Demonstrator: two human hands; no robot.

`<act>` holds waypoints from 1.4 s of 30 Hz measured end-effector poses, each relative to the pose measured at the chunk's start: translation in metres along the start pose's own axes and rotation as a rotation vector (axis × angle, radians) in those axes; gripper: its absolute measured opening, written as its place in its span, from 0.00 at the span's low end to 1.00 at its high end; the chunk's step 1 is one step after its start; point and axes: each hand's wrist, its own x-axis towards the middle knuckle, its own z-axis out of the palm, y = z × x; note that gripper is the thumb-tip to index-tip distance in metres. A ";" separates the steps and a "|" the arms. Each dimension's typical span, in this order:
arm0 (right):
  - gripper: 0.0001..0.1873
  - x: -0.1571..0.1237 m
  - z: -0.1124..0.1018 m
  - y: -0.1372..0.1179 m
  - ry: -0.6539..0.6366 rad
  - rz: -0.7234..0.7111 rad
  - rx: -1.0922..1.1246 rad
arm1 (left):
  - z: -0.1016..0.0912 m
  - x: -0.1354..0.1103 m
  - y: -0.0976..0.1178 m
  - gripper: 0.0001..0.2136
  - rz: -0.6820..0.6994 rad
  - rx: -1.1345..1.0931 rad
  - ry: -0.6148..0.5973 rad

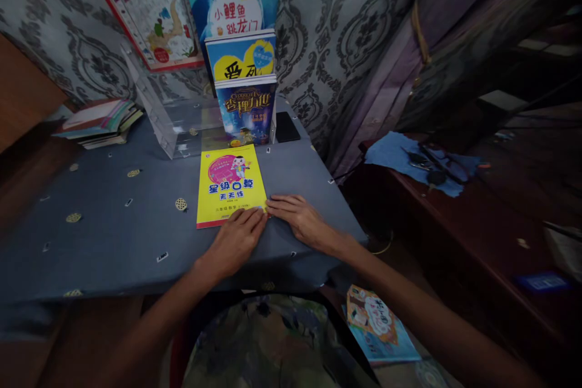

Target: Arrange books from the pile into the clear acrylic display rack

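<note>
A yellow workbook (230, 185) lies flat on the blue-grey tablecloth (113, 224), its lower edge toward me. My left hand (236, 239) rests flat on the cloth with its fingertips on the book's lower right corner, fingers stretched out. My right hand (300, 218) lies flat beside it, fingers extended and touching the book's right corner. Neither hand holds anything.
Two books (243, 91) stand upright in a clear acrylic stand (175, 124) behind the workbook, with posters on the patterned wall. A stack of books (100, 121) lies at the far left. A dark pad (287, 126) lies by the stand. Another booklet (379, 324) lies on the floor.
</note>
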 end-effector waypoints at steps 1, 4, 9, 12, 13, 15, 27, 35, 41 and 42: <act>0.31 -0.003 0.001 -0.003 0.006 -0.002 0.002 | 0.002 -0.002 0.001 0.23 -0.011 -0.010 0.005; 0.33 -0.010 0.003 -0.011 0.010 0.010 -0.003 | 0.010 -0.006 0.005 0.25 -0.068 -0.026 0.028; 0.36 -0.015 0.004 -0.015 -0.007 0.033 -0.008 | 0.016 -0.008 0.010 0.26 -0.110 -0.023 0.076; 0.36 -0.015 0.003 -0.014 -0.014 0.024 -0.006 | 0.015 -0.014 0.008 0.26 -0.120 -0.017 0.096; 0.36 -0.015 0.002 -0.014 -0.013 0.023 -0.007 | 0.014 -0.018 0.007 0.25 -0.130 -0.015 0.102; 0.36 -0.015 0.001 -0.014 -0.011 0.026 -0.013 | 0.013 -0.027 0.004 0.25 -0.151 -0.010 0.112; 0.37 -0.016 0.004 -0.013 -0.007 0.018 -0.036 | 0.004 -0.087 -0.018 0.28 -0.282 0.042 0.198; 0.31 -0.016 0.005 -0.012 0.007 0.010 -0.029 | 0.012 -0.108 -0.026 0.24 -0.375 -0.016 0.352; 0.29 -0.001 0.014 -0.040 0.018 0.078 -0.096 | 0.012 -0.104 -0.025 0.22 -0.388 -0.035 0.390; 0.29 0.005 0.018 -0.048 0.001 0.072 -0.091 | 0.013 -0.103 -0.025 0.21 -0.389 -0.038 0.392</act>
